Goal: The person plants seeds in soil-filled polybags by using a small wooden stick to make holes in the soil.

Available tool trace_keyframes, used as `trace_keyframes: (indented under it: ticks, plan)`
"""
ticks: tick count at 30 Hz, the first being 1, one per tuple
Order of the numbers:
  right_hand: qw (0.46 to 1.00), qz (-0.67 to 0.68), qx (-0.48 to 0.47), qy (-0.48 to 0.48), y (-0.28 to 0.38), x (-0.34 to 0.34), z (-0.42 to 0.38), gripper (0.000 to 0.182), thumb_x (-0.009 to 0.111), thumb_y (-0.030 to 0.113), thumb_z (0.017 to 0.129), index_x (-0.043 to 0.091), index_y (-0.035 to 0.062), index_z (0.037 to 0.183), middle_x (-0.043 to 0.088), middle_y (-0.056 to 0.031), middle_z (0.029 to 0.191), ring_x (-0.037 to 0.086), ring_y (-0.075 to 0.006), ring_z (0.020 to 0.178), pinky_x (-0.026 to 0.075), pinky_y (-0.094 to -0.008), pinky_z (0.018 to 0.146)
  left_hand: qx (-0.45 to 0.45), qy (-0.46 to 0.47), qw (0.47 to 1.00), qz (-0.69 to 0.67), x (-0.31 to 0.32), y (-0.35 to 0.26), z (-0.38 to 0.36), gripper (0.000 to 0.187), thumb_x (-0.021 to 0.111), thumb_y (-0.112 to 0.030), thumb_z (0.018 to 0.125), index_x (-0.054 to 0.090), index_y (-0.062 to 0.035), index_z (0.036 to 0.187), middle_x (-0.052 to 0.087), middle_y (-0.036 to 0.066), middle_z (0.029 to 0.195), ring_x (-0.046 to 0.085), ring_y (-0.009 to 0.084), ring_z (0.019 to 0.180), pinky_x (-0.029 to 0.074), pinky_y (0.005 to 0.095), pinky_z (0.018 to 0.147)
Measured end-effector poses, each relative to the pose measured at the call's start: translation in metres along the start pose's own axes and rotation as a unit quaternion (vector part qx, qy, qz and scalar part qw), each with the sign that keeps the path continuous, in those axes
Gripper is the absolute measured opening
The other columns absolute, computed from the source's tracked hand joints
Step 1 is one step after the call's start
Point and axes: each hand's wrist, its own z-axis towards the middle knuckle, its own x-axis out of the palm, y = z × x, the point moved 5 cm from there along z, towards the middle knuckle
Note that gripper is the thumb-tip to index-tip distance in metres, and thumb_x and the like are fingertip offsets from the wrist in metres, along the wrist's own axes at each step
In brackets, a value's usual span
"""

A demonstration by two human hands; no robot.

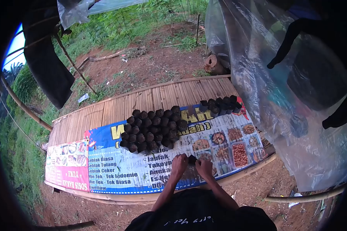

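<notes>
Head view: a small black bag (192, 159) is seen between the two hands, by the near side of the bamboo bench (142, 99).
Left hand (179, 163): placed just left of the small bag, with the fingers curled in toward it; whether the bag is pinched cannot be told.
Right hand (204, 168): placed just right of the bag and slightly nearer the body, with the fingers bent inward; its grip cannot be told either.
Long axis of the small bag: not to be made out, since its sides are partly covered by the fingers.
Large cluster of dark bags (155, 129): set far and to the left of the small bag, packed closely together; the left hand is the nearer one, and a strip of banner (119, 156) is left between.
Smaller group of black bags (221, 106): set farther off, to the right, near the far edge of the banner; the right hand is nearer to it.
Support: the banner is spread over the bench, its far slats left uncovered.
</notes>
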Motion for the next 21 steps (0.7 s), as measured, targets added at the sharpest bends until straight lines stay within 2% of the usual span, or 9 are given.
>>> trace_keyframes:
  ticks: [5, 7, 11, 13, 18, 21]
  plan:
    - [1.000, 0.021, -0.001, -0.009, -0.007, 0.013, 0.007, 0.028, 0.056, 0.029, 0.084, 0.065, 0.0056, 0.071, 0.063, -0.0191, 0.067, 0.062, -0.0390, 0.066, 0.047, -0.0499, 0.063, -0.014, -0.019, 1.000, 0.017, 0.014, 0.017, -0.011, 0.011, 0.059, -0.009, 0.077, 0.061, 0.0008, 0.073, 0.061, 0.024, 0.071, 0.062, 0.0412, 0.070, 0.049, 0.0485, 0.064]
    - [0.999, 0.012, -0.027, -0.045, 0.003, -0.002, 0.003, 0.025, 0.062, 0.028, 0.080, 0.066, 0.0046, 0.072, 0.064, -0.0171, 0.066, 0.062, -0.0380, 0.066, 0.050, -0.0475, 0.069, -0.006, -0.042, 0.999, -0.002, 0.009, 0.011, -0.011, 0.012, 0.060, -0.010, 0.077, 0.061, 0.0008, 0.073, 0.061, 0.024, 0.071, 0.062, 0.0411, 0.070, 0.049, 0.0483, 0.065]
    - [0.999, -0.012, -0.027, -0.041, -0.003, 0.007, -0.001, 0.023, 0.063, 0.025, 0.079, 0.065, 0.0041, 0.070, 0.063, -0.0176, 0.066, 0.062, -0.0389, 0.065, 0.049, -0.0470, 0.072, -0.042, -0.004, 0.999, -0.016, 0.016, 0.018, -0.016, 0.012, 0.060, -0.011, 0.077, 0.063, 0.0010, 0.077, 0.063, 0.024, 0.074, 0.062, 0.0407, 0.072, 0.050, 0.0477, 0.066]
    - [0.997, 0.071, -0.006, -0.027, -0.006, 0.009, 0.005, 0.023, 0.063, 0.024, 0.077, 0.063, 0.0038, 0.067, 0.062, -0.0180, 0.065, 0.061, -0.0396, 0.064, 0.049, -0.0471, 0.075, -0.039, 0.001, 0.999, -0.007, 0.018, 0.021, -0.009, 0.013, 0.060, -0.011, 0.077, 0.063, 0.0011, 0.078, 0.063, 0.024, 0.076, 0.062, 0.0406, 0.073, 0.050, 0.0474, 0.067]
    - [0.995, 0.077, -0.039, -0.055, 0.003, -0.003, 0.002, 0.020, 0.064, 0.021, 0.075, 0.064, 0.0028, 0.069, 0.062, -0.0190, 0.065, 0.061, -0.0384, 0.063, 0.049, -0.0467, 0.072, -0.037, -0.030, 0.998, -0.030, 0.021, 0.030, -0.019, 0.013, 0.062, -0.012, 0.077, 0.062, 0.0015, 0.077, 0.063, 0.023, 0.077, 0.062, 0.0405, 0.075, 0.049, 0.0478, 0.069]
    - [0.997, 0.067, 0.007, -0.027, -0.019, 0.024, 0.009, 0.019, 0.065, 0.021, 0.074, 0.064, 0.0022, 0.069, 0.062, -0.0190, 0.065, 0.061, -0.0378, 0.063, 0.048, -0.0471, 0.074, -0.028, -0.033, 0.999, -0.034, 0.018, 0.027, -0.019, 0.013, 0.063, -0.012, 0.076, 0.061, 0.0014, 0.078, 0.063, 0.023, 0.077, 0.062, 0.0407, 0.074, 0.048, 0.0479, 0.068]
